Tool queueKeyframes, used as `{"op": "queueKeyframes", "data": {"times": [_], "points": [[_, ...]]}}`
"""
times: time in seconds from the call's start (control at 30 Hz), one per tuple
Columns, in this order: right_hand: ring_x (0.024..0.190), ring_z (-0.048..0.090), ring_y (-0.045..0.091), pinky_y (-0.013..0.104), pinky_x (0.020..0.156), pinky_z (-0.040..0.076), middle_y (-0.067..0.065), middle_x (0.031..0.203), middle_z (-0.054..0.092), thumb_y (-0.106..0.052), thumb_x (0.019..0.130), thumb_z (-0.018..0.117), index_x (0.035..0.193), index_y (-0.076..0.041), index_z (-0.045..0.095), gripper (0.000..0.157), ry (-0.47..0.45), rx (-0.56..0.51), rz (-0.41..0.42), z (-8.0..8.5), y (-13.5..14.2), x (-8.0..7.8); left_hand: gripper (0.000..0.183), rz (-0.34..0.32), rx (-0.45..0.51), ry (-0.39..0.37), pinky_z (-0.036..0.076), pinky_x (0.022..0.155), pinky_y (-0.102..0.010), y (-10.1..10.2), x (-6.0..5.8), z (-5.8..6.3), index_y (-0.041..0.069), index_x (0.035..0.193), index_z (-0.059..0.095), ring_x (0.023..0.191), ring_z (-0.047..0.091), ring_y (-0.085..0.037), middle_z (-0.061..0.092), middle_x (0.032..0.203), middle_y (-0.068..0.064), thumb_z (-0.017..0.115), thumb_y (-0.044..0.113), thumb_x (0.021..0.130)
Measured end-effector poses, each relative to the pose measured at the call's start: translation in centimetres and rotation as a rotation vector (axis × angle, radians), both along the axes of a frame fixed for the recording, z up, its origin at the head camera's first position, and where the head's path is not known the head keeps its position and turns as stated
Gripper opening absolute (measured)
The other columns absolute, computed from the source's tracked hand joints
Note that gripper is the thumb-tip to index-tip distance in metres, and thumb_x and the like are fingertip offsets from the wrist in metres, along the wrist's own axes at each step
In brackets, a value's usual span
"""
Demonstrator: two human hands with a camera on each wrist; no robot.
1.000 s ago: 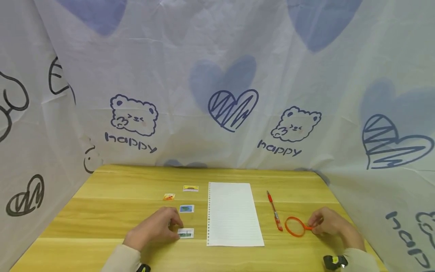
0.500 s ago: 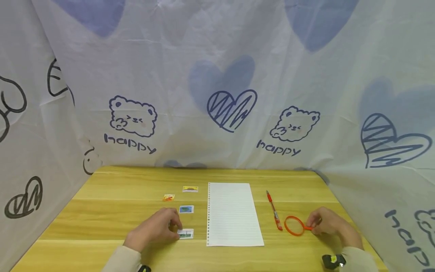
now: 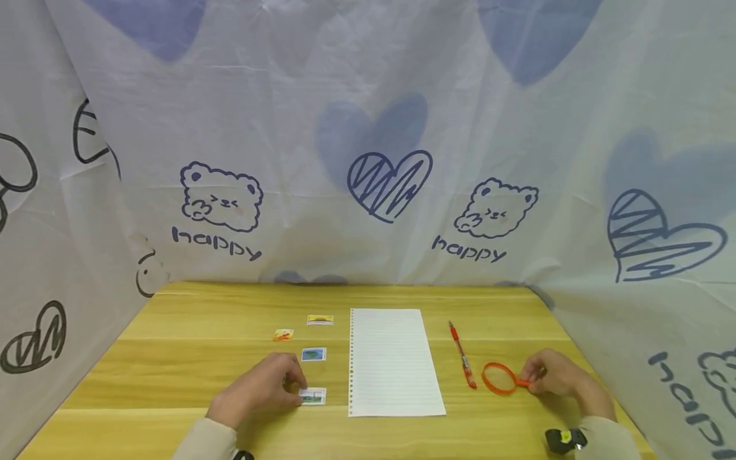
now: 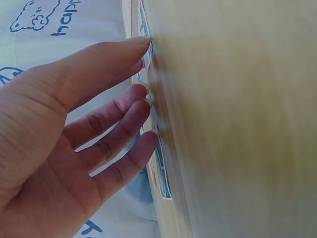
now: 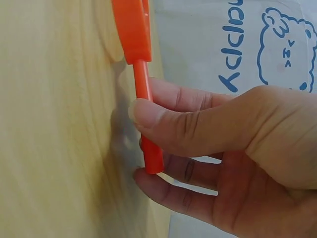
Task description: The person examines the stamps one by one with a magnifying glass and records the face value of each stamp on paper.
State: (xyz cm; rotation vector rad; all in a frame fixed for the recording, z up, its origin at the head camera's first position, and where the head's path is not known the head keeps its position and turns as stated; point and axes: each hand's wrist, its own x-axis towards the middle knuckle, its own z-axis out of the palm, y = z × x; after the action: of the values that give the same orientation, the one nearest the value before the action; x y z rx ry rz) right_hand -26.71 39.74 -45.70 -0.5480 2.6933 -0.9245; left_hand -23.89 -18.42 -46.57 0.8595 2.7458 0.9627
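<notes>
Left hand (image 3: 266, 387) pinches a stamp (image 3: 314, 397), right hand (image 3: 556, 374) a magnifying glass (image 5: 141, 79). Pickup seems the step; next calls for gentle lifting.

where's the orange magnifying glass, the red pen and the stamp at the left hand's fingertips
Orange magnifying glass (image 5: 142, 82), right wrist view: on its handle
Red pen (image 3: 462, 356), head view: middle of its barrel
Nearest stamp (image 3: 314, 397), head view: its printed face
</notes>
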Motion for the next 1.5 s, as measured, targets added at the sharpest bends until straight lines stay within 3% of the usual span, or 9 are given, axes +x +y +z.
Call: {"op": "queueKeyframes", "data": {"times": [0.23, 0.5, 0.83, 1.13, 1.5], "points": [[0.076, 0.055, 0.001, 0.022, 0.068, 0.049, 0.002, 0.084, 0.069, 0.003, 0.076, 0.079, 0.088, -0.002, 0.072, 0.015, 0.13, 0.081, -0.061, 0.6, -0.8, 0.0, 0.018, 0.015, -0.018, 0.002, 0.047, 0.067, -0.02, 0.1, 0.0, -0.1, 0.009, 0.094, 0.079, 0.079, 0.053, -0.009, 0.066, 0.09, 0.002, 0.085, 0.007, 0.077], [0.076, 0.057, 0.009, 0.022, 0.066, 0.048, 0.0, 0.083, 0.069, 0.004, 0.078, 0.078, 0.086, -0.007, 0.073, 0.015, 0.174, 0.124, -0.092, 2.3, -3.6, -0.3, 0.017, 0.032, -0.031, 0.007, 0.049, 0.068, -0.02, 0.2, -0.1, -0.1, 0.009, 0.092, 0.079, 0.079, 0.055, -0.009, 0.066, 0.09, 0.003, 0.085, 0.007, 0.077], [0.073, 0.059, 0.007, 0.022, 0.064, 0.05, 0.007, 0.079, 0.07, 0.01, 0.075, 0.076, 0.083, -0.003, 0.071, 0.016, 0.227, 0.071, 0.037, 3.1, -7.0, -1.0, 0.017, 0.029, -0.031, 0.013, 0.049, 0.07, -0.021, 0.1, -0.1, 0.0, 0.01, 0.092, 0.079, 0.08, 0.055, -0.009, 0.067, 0.09, 0.003, 0.087, 0.009, 0.077], [0.071, 0.058, 0.006, 0.022, 0.063, 0.051, 0.005, 0.077, 0.07, 0.011, 0.075, 0.076, 0.081, -0.004, 0.071, 0.017, 0.233, 0.054, 0.086, 3.0, -10.7, -1.5, 0.016, 0.016, -0.028, 0.027, 0.048, 0.07, -0.021, 0.2, -0.1, 0.2, 0.009, 0.09, 0.08, 0.079, 0.054, -0.008, 0.067, 0.09, 0.002, 0.087, 0.009, 0.076], [0.072, 0.056, 0.009, 0.022, 0.065, 0.05, 0.001, 0.078, 0.067, 0.012, 0.077, 0.077, 0.081, -0.006, 0.071, 0.02, 0.236, 0.087, 0.035, 3.2, -14.0, -1.8, 0.016, 0.013, -0.017, 0.019, 0.047, 0.067, -0.02, 0.2, -0.2, 0.0, 0.009, 0.09, 0.079, 0.077, 0.054, -0.008, 0.067, 0.089, 0.002, 0.087, 0.008, 0.076]]}}
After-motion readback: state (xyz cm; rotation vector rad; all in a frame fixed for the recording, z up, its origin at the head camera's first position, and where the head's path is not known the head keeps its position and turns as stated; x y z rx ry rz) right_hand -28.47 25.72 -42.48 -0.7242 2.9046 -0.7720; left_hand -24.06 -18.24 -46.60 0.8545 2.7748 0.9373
